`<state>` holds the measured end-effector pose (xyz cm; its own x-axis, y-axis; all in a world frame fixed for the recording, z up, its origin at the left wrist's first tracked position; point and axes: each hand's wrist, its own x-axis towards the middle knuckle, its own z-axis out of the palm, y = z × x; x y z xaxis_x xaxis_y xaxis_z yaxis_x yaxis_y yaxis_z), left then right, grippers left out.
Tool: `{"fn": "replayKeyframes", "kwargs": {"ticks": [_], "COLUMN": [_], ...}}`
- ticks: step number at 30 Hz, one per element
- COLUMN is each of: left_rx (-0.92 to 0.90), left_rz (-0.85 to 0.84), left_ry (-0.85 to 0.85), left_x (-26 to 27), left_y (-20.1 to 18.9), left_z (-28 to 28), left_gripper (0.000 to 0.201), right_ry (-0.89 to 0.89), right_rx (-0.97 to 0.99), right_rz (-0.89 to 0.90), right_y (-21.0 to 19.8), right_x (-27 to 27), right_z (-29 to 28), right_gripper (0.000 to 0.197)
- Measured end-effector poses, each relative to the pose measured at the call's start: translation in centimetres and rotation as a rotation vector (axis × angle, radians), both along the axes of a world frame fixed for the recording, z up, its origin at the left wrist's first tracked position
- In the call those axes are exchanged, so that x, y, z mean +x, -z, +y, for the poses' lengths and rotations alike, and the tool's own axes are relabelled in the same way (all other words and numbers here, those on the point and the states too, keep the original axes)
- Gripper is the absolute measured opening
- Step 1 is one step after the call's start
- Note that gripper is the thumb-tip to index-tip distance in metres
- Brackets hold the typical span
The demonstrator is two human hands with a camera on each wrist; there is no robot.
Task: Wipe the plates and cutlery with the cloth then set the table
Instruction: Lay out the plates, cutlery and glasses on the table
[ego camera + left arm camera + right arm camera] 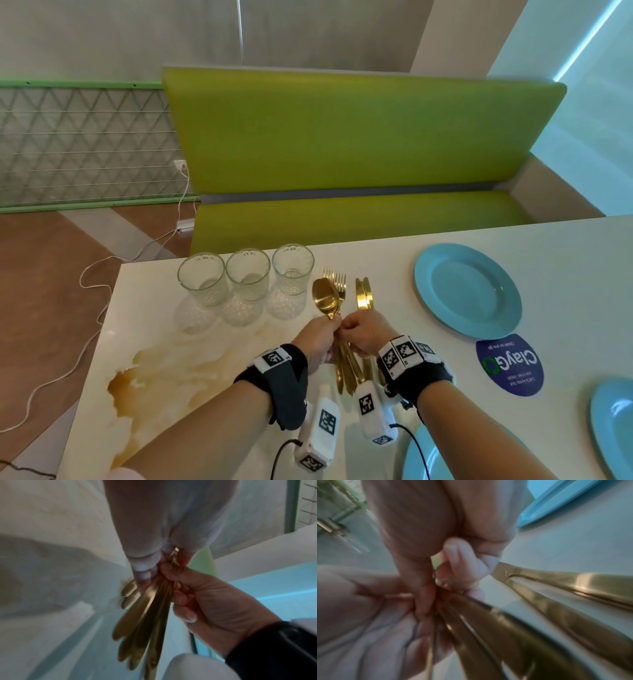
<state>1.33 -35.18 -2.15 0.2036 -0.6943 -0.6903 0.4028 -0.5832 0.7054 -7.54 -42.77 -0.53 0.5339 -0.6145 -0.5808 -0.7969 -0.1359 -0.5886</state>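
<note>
A bundle of gold spoons and forks (329,296) lies slightly raised at the table's middle, heads pointing away from me. My left hand (325,334) and right hand (352,329) meet on its necks, and both pinch the bundle. In the left wrist view the left hand (145,572) grips from above, while the right hand (185,595) curls round the fanned handles (145,622). Gold knives (363,294) lie on the table partly under my right hand. A blue plate (467,289) sits to the right. I see no cloth.
Three empty glasses (248,277) stand in a row left of the cutlery. A brown spill (154,370) spreads over the table's left part. Two more blue plates (613,428) sit at the near right, beside a round blue sticker (510,365). A green bench (359,212) runs behind the table.
</note>
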Motion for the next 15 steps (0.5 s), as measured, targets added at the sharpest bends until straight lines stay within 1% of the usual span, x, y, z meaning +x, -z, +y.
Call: {"fn": "replayKeyframes", "kwargs": {"ticks": [2,4,5,6,8,11,12,15], "left_rx": [0.022,0.028,0.03,0.039,0.06,0.092,0.096,0.097], "left_rz": [-0.072,-0.117,-0.139,-0.16,-0.183,-0.218,-0.222,-0.202], "left_ry": [0.006,0.004,0.003,0.001,-0.011,-0.003,-0.001,0.02], "left_x": [0.6,1.1,1.4,1.7,2.2,2.5,2.5,2.4], "left_y": [-0.1,-0.2,-0.2,-0.3,-0.4,-0.3,-0.3,-0.7], "left_z": [0.3,0.8,1.0,1.3,2.0,2.9,3.0,3.4], "left_gripper": [0.029,0.032,0.033,0.033,0.03,0.028,0.029,0.028], "right_ry": [-0.042,-0.081,-0.083,-0.072,-0.009,-0.003,0.013,0.084], "right_rx": [0.031,0.101,0.139,0.146,0.052,-0.215,-0.26,-0.318], "right_rz": [-0.023,-0.055,-0.061,-0.047,0.032,0.233,0.259,0.257], "right_y": [-0.4,-0.9,-1.2,-1.3,-1.1,0.4,1.0,2.1], "right_x": [0.5,0.8,0.8,0.8,1.2,2.4,2.9,3.9], "right_z": [0.2,0.1,-0.3,-0.7,-1.7,-1.8,-1.5,-0.5], "right_gripper": [0.014,0.01,0.007,0.009,0.018,0.036,0.039,0.042]}}
